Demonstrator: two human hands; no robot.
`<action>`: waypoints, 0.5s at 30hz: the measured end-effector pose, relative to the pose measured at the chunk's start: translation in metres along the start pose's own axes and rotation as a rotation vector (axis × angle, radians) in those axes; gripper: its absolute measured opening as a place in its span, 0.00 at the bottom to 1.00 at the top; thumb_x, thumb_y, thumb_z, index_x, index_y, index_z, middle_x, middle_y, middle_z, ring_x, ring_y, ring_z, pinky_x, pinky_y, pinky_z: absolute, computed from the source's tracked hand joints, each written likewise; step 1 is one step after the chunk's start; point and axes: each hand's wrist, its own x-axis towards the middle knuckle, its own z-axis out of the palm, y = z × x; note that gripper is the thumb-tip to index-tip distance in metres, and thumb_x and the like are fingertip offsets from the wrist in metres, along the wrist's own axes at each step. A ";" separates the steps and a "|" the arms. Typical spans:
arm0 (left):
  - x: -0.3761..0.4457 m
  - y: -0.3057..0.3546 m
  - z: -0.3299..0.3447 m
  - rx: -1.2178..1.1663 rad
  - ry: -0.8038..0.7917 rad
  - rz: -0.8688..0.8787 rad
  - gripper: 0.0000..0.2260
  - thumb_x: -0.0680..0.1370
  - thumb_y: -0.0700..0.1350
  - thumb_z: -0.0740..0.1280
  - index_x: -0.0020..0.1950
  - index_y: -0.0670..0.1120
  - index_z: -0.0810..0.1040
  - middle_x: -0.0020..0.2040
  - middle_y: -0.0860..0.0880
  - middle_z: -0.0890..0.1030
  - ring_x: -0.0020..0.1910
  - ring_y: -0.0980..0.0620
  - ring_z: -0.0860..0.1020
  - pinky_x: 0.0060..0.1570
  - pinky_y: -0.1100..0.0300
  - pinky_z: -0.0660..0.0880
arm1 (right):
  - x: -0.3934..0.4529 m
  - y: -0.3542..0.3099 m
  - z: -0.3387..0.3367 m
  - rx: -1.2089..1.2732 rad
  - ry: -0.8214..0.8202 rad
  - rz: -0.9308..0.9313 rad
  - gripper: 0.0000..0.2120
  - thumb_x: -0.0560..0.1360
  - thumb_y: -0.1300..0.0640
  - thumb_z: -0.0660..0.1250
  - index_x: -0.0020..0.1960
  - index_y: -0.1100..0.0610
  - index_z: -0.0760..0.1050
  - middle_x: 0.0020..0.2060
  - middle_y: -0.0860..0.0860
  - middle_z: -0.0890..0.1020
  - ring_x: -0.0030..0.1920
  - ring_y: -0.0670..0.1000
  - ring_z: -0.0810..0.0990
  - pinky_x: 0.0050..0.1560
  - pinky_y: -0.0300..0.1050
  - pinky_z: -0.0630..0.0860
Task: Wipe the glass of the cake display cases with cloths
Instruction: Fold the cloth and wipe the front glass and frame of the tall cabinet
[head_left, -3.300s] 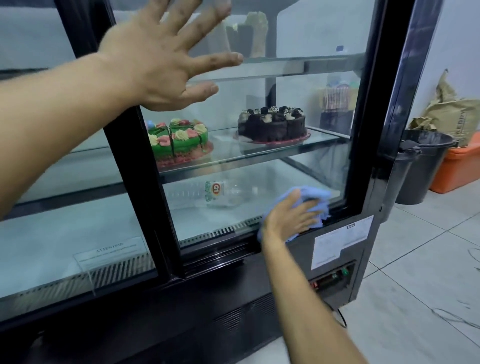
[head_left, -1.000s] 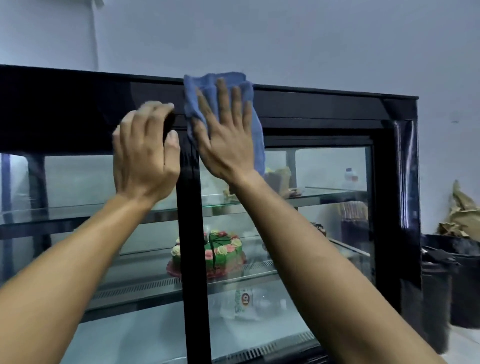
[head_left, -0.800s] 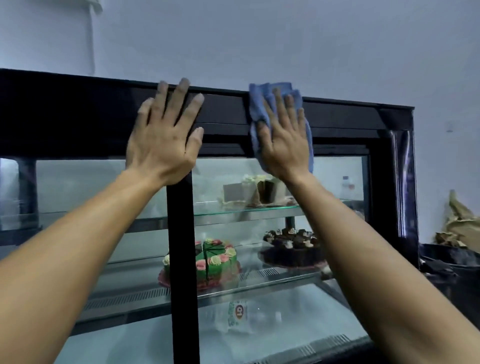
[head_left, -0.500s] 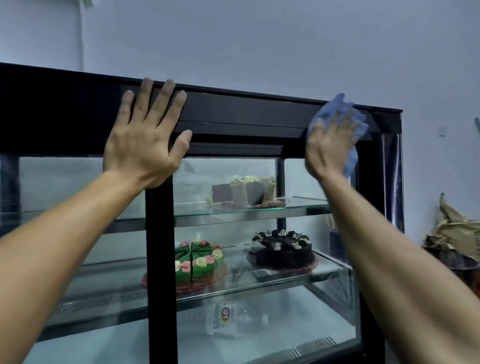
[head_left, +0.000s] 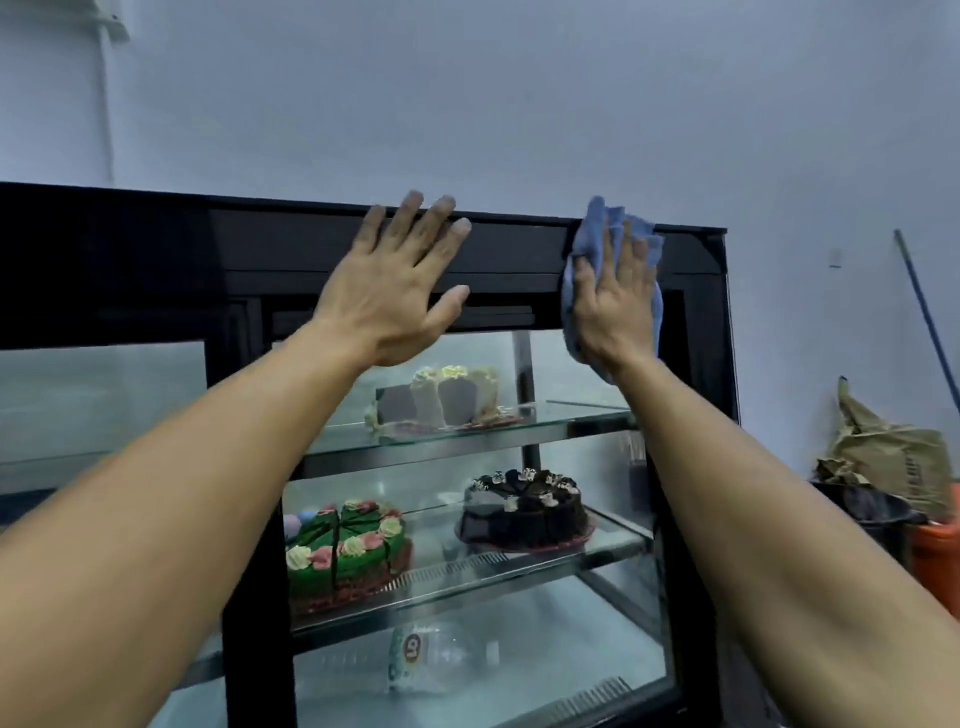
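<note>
The black-framed cake display case (head_left: 519, 249) fills the lower view, its glass front (head_left: 582, 478) showing shelves. My right hand (head_left: 615, 312) presses a blue cloth (head_left: 597, 228) flat against the top frame near the right corner, just above the glass. My left hand (head_left: 400, 291) lies flat with spread fingers on the top frame to the left of it, holding nothing. Inside stand a green cake (head_left: 343, 551), a chocolate cake (head_left: 524, 512) and a cut cake (head_left: 447, 397) on the top shelf.
A plastic bottle (head_left: 431, 660) lies on the case floor. To the right stand a dark bin (head_left: 872, 519), an orange tub (head_left: 935, 561) and a crumpled brown sack (head_left: 893, 462). A blue pole (head_left: 930, 322) leans on the wall.
My right hand with the cloth rose from the lower glass to the top frame, swept right to the corner, then came back slightly left. My left hand shifted right along the top frame.
</note>
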 end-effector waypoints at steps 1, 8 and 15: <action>0.009 0.007 0.005 0.003 0.000 0.009 0.30 0.85 0.63 0.43 0.85 0.55 0.43 0.85 0.50 0.40 0.84 0.47 0.37 0.81 0.43 0.36 | 0.008 0.018 -0.002 -0.002 0.002 0.054 0.34 0.84 0.38 0.40 0.85 0.54 0.43 0.84 0.52 0.41 0.83 0.51 0.36 0.81 0.54 0.34; 0.012 0.022 0.030 0.104 0.125 -0.004 0.28 0.85 0.63 0.38 0.85 0.59 0.46 0.86 0.48 0.45 0.84 0.42 0.40 0.81 0.38 0.42 | -0.001 0.013 -0.007 -0.039 -0.052 0.020 0.32 0.87 0.43 0.43 0.83 0.58 0.37 0.83 0.59 0.39 0.82 0.60 0.34 0.81 0.60 0.34; 0.013 0.024 0.036 0.087 0.185 -0.018 0.27 0.85 0.62 0.43 0.85 0.57 0.52 0.85 0.48 0.50 0.84 0.42 0.43 0.81 0.37 0.43 | 0.024 0.019 -0.013 -0.032 -0.006 -0.307 0.28 0.87 0.43 0.43 0.83 0.48 0.39 0.84 0.51 0.42 0.83 0.52 0.38 0.82 0.53 0.35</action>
